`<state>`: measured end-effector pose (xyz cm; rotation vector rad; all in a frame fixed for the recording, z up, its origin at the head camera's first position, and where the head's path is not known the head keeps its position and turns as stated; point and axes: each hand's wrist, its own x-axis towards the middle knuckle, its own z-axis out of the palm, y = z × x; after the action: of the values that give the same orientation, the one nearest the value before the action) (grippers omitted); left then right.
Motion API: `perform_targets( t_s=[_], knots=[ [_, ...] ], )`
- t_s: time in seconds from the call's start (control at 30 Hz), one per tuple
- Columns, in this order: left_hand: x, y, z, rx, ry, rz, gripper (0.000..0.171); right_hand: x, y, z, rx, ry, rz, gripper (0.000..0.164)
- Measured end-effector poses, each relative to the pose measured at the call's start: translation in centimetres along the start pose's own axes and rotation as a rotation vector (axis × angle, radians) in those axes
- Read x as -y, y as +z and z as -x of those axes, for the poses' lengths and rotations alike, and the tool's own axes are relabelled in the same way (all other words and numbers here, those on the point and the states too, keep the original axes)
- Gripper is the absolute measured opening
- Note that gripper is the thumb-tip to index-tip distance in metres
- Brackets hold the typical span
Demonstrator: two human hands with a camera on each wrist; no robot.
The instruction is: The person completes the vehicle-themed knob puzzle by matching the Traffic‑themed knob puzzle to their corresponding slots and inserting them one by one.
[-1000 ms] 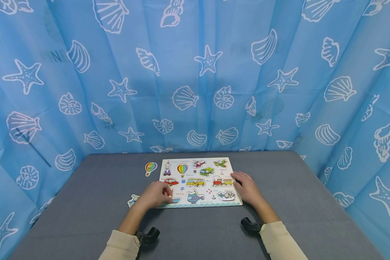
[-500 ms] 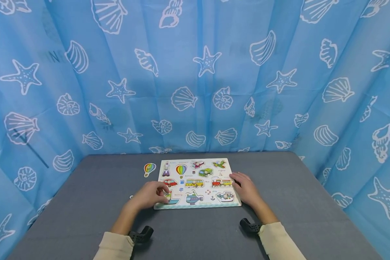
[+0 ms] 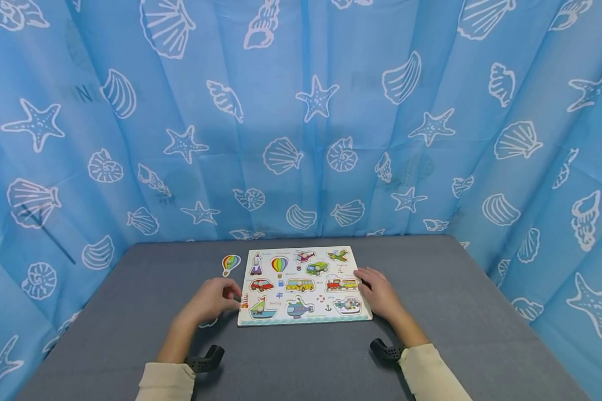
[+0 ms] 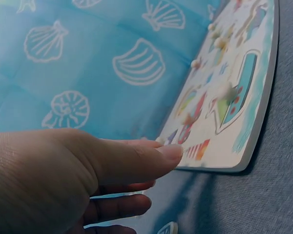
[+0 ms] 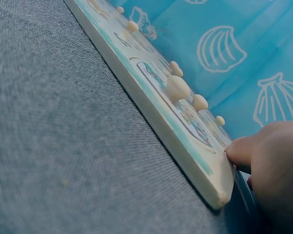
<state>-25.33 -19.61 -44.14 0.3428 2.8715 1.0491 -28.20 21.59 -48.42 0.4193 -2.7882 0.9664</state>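
A wooden peg puzzle board (image 3: 306, 318) with pictures of vehicles lies on the table. My left hand (image 3: 212, 301) is just off its left edge, fingers loosely bent; I see nothing held between thumb and fingers (image 4: 136, 158). The sailboat piece (image 3: 261, 309), with a round knob, sits in its recess at the board's lower left. My right hand (image 3: 380, 292) rests at the board's right edge, its thumb touching that edge in the right wrist view. Beneath my left hand lies another piece (image 3: 208, 323), mostly hidden.
A loose hot-air balloon piece (image 3: 230, 264) lies on the table beyond my left hand, left of the board. Round knobs (image 5: 178, 87) stand up from the board. Behind the grey table (image 3: 301, 362) hangs a blue shell-print curtain (image 3: 301, 111).
My left hand has let go of the sailboat piece and drawn back left, off the board. The sailboat is now in full view in its recess. My right hand stays at the right edge.
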Motion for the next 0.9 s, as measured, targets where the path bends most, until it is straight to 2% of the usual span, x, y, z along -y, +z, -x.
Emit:
perform_targets(
  t_s=[0.33, 0.63, 0.9],
  knots=[
    [1.4, -1.3, 0.7, 0.016, -0.017, -0.010, 0.017, 0.2, 0.1, -0.2, 0.001, -0.008, -0.009, 0.039],
    [2.6, -2.2, 1.6, 0.040, -0.125, -0.042, 0.017, 0.2, 0.1, -0.1, -0.011, -0.019, -0.007, 0.038],
    [3.0, -2.8, 2.0, 0.029, -0.125, -0.082, 0.021, 0.3, 0.0, -0.1, -0.009, -0.033, -0.008, 0.039]
  ],
)
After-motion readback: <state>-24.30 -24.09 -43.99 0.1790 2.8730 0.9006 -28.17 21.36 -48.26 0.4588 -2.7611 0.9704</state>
